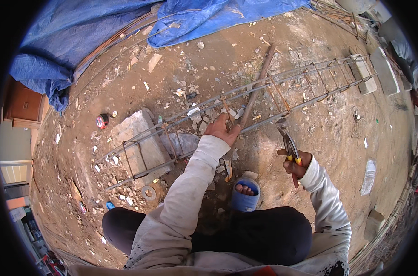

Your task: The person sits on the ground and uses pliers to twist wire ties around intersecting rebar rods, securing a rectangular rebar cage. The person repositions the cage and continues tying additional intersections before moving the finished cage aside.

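A long rebar cage [305,102] lies slantwise in front of me, its steel bars joined by several bent stirrups. My left hand [223,129] is at the middle of the cage, fingers closed around a rusty stirrup [225,105]; the fingertips are partly hidden. My right hand [297,163] grips a pair of pincers [288,142] by yellow and red handles. The pincers' head points up toward the near bar, apart from it. Under the cage's left end is a concrete block [134,123], and another block [363,73] supports its right end.
A wooden stick [259,87] crosses under the cage. Blue tarpaulin [190,25] spreads along the far side. Rubble and tile pieces litter the dirt. Nearby are a red tape roll [102,121], a plastic bottle [368,177] and my blue sandal [245,198].
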Motion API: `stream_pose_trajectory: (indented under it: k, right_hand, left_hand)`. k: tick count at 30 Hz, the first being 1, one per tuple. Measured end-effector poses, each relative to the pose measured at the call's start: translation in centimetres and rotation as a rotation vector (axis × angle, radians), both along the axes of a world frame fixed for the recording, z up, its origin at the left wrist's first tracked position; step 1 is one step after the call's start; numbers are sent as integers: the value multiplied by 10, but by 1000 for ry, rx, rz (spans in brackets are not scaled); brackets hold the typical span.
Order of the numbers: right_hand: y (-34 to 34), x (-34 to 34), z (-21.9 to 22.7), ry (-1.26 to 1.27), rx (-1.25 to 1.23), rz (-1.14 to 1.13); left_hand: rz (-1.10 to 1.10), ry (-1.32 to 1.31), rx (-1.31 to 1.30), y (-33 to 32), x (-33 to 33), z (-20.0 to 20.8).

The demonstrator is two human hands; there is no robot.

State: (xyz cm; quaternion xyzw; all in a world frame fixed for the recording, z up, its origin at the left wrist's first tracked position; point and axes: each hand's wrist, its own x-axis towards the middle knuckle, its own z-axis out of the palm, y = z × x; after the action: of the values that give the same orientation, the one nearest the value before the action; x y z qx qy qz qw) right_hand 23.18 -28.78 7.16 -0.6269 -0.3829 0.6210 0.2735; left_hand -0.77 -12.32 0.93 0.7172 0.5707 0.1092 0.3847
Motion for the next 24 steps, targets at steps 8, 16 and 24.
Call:
stream_pose_trajectory:
  k: [8,16,24]
  right_hand:
    - [36,-17,-6,-276,99,-70]
    - [203,-33,98,-1650,266,953]
    - [300,-120,107,-2086,-427,1393]
  left_hand:
    - [647,-753,-191,7,-5,-17]
    - [825,-1141,-481,16,20,-23]
    - [528,-821,-283,12,46,-51]
